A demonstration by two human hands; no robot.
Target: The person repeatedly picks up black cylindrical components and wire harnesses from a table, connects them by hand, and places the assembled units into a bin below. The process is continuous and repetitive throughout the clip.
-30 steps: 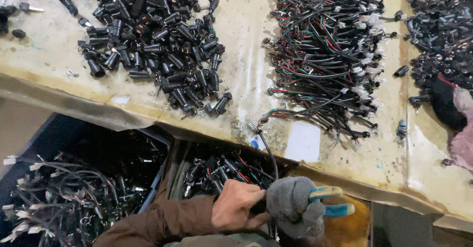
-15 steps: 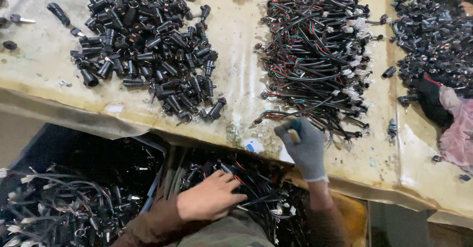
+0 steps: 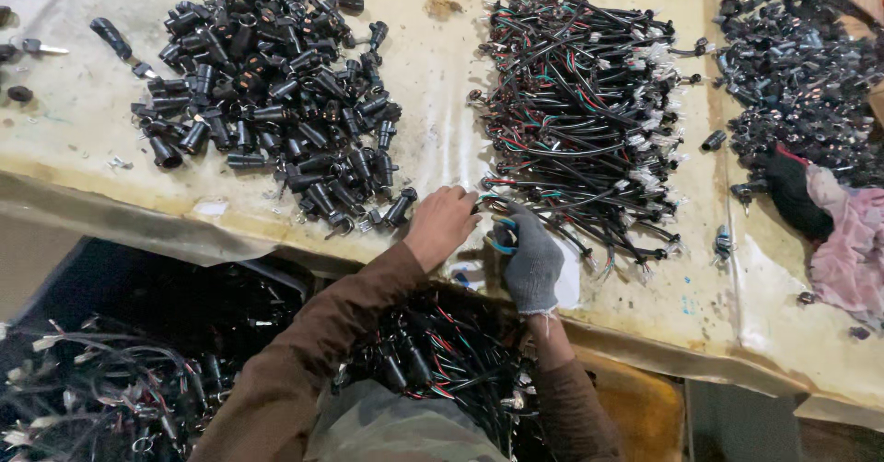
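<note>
Right hand (image 3: 531, 257) (grey knit glove) sits at the near edge of the wire harness pile (image 3: 580, 121), fingers curled around a looped wire end there; what exactly is pinched cannot be told, the glove hides it. Left hand (image 3: 442, 225) is bare, brown sleeve behind it, fingers extended and lightly together, tips touching the same near-left corner of the wire pile. The two hands lie just beside each other on the table (image 3: 433, 84), which carries a worn yellowish cover.

Left of the hands: heap of black cylindrical connectors (image 3: 267, 93), its near-right edge close to the left hand. Far right: second heap of small black parts (image 3: 801, 84), with a pink rag (image 3: 852, 232) just near of it. Below the table edge, near side: bins of more black wired parts (image 3: 433, 361) (partly hidden by the arms).
</note>
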